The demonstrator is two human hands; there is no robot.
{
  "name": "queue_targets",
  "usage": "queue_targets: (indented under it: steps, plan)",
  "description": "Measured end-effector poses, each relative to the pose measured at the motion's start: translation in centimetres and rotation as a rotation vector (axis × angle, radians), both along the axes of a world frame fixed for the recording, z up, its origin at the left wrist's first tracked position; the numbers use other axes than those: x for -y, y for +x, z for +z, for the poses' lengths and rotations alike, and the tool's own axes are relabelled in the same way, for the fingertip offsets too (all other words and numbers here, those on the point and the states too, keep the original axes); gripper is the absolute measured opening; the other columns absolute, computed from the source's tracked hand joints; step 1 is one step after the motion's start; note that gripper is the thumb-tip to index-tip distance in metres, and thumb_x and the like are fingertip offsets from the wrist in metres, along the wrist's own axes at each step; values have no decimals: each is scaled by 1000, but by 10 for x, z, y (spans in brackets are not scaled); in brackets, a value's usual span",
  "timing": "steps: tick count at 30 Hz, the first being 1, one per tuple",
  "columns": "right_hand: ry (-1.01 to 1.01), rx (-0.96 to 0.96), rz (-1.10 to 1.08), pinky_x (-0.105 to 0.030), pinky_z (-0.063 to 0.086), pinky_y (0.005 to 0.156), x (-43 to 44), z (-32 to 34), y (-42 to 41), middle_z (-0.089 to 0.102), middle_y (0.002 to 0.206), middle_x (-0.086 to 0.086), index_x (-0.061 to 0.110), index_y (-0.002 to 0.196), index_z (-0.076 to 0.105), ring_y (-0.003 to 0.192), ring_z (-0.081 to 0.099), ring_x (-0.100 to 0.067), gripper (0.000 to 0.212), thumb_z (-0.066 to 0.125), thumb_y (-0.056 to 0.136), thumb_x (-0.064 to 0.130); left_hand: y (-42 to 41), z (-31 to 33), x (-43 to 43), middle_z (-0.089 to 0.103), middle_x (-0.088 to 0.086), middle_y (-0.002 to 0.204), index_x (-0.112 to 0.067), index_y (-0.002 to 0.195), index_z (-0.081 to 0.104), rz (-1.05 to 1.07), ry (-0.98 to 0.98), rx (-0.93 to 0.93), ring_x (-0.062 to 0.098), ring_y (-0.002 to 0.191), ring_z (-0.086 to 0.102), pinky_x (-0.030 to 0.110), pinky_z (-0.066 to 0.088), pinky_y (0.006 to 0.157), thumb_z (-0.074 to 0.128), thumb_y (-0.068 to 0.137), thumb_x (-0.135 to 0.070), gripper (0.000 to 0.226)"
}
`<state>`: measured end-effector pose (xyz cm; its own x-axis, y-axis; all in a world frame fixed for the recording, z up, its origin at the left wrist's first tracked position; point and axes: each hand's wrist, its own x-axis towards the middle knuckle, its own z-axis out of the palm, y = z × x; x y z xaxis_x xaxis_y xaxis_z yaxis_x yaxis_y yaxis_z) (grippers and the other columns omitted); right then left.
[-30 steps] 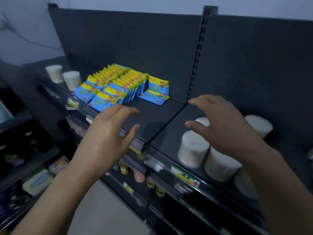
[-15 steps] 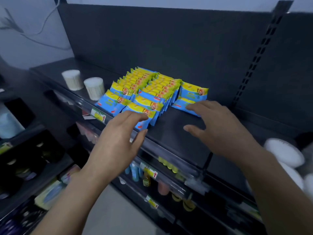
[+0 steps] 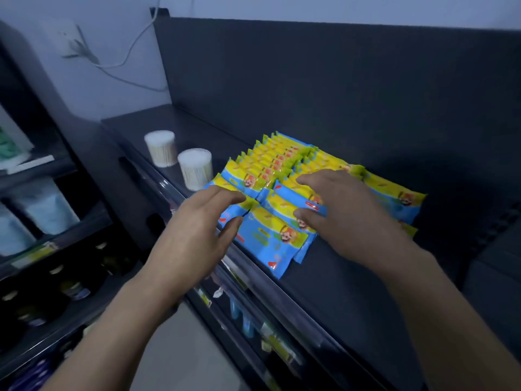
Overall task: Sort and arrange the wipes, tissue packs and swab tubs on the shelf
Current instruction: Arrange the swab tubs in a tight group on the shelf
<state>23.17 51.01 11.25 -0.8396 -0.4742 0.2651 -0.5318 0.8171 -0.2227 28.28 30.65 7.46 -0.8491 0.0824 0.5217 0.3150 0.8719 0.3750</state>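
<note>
Several blue and yellow wipe packs point(image 3: 270, 238) lie in rows on the dark shelf point(image 3: 332, 277), the front ones flat and the rear ones standing on edge. My left hand point(image 3: 197, 238) hovers at the front left of the packs with its fingers spread, fingertips over a pack's corner. My right hand point(image 3: 344, 218) reaches over the right row, thumb and fingers apart around a pack point(image 3: 298, 197). Two clear swab tubs point(image 3: 161, 148) point(image 3: 196, 168) stand upright to the left of the packs.
The shelf's back panel point(image 3: 338, 88) rises right behind the packs. A price rail point(image 3: 253, 275) runs along the front edge. Lower shelves hold small bottles point(image 3: 239, 314). A side rack on the left carries pale packs point(image 3: 48, 213) and jars point(image 3: 70, 286).
My view has swung left and closer, so the tubs on the right section have left the frame. Both hands have moved forward from in front of the shelf onto the wipe packs.
</note>
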Motion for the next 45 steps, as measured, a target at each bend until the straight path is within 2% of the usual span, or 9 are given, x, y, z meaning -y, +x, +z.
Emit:
queue_targets:
  steps: [5, 12, 17, 23, 27, 29, 33, 38, 45]
  plan:
    - [30, 29, 45, -31, 28, 105, 32, -3, -28, 47, 136, 2, 22, 136, 43, 128, 36, -18, 49, 56, 91, 36, -28, -6, 29, 61, -7, 105, -18, 109, 62, 31, 6, 37, 9, 97, 53, 19, 38, 84, 59, 85, -21, 25]
    - [35, 6, 9, -39, 36, 101, 101, -8, -72, 55, 127, -5, 16, 131, 51, 120, 45, -26, 48, 62, 87, 34, -82, -15, 97, 61, -6, 103, -17, 108, 62, 0, 36, 50, 11, 95, 54, 18, 37, 84, 63, 85, -17, 23]
    - [62, 29, -49, -35, 29, 106, 170, -14, -108, 45, 138, -1, 20, 138, 41, 128, 36, -22, 52, 55, 90, 36, -131, -18, 169, 60, -7, 107, -16, 112, 61, -62, 36, 72, 13, 99, 56, 25, 44, 87, 61, 86, -16, 25]
    - [88, 66, -115, -39, 32, 103, 248, -24, -145, 46, 135, 0, 22, 136, 42, 125, 39, -22, 54, 57, 88, 42, -187, -16, 251, 58, -8, 110, -18, 113, 61, -82, 40, 146, 12, 100, 54, 23, 40, 86, 62, 86, -16, 27]
    - [116, 131, -126, -34, 27, 107, 270, -29, -163, 34, 144, 6, 25, 144, 29, 133, 27, -16, 68, 56, 86, 49, -220, -19, 279, 56, -4, 116, -16, 115, 59, -65, 53, 168, 15, 111, 49, 22, 34, 92, 63, 85, -16, 30]
    - [118, 147, -133, -33, 26, 108, 272, -32, -171, 31, 146, 7, 27, 145, 26, 135, 23, -15, 72, 57, 84, 52, -234, -23, 285, 52, -3, 120, -15, 118, 57, -59, 39, 183, 17, 115, 45, 23, 32, 95, 64, 85, -17, 34]
    - [152, 234, -120, -34, 25, 110, 274, -41, -185, 25, 148, 7, 27, 146, 21, 136, 20, -16, 88, 63, 76, 58, -252, -33, 290, 39, 3, 136, -14, 129, 48, 13, -24, 247, 23, 125, 33, 38, 30, 106, 70, 80, -28, 56]
    - [197, 336, -144, -37, 31, 107, 277, -47, -196, 29, 144, 2, 27, 146, 19, 129, 28, -22, 97, 67, 69, 61, -270, -41, 301, 18, 5, 148, -18, 140, 33, 77, -29, 365, 26, 133, 21, 42, 26, 110, 73, 73, -42, 82]
    - [149, 429, -264, -30, 35, 103, 287, -49, -199, 38, 134, 0, 26, 146, 19, 125, 38, -21, 93, 69, 72, 52, -299, -45, 310, 31, 3, 140, -24, 139, 29, -19, 45, 469, 23, 124, 35, 36, 36, 96, 72, 73, -43, 81]
